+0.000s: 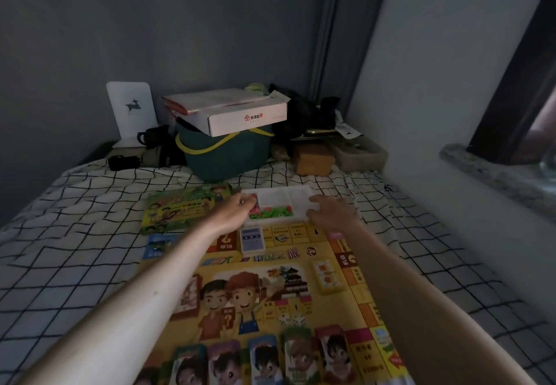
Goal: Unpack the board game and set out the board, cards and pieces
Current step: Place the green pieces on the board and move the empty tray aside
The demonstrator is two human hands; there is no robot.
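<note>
I have both arms stretched out over the bed (75, 204), which carries a white sheet with a dark grid. The board (270, 288), yellow with cartoon figures, lies flat on the near half of the bed. At its far edge sits the white tray (296, 196) with compartments; green and red pieces (275, 212) fill its near compartment. My left hand (237, 213) is at the tray's left end, its fingers (248, 202) bunched together over the red pieces; I cannot tell whether they actually grip one. My right hand (331, 211) rests at the tray's right end with fingers spread and holding nothing.

The game box (180, 210), green and yellow, lies just left of the tray. A blue card deck (252, 238) stands on the board's far edge, near the left wrist. A yellow deck (326, 276) lies on the board toward the right. Five character cards (264, 357) run in a row along the near edge. Three small dice (291, 320) sit near the board's middle.

Far behind, a green basket (228, 153) with a white carton (240, 114) on top stands against the wall.
</note>
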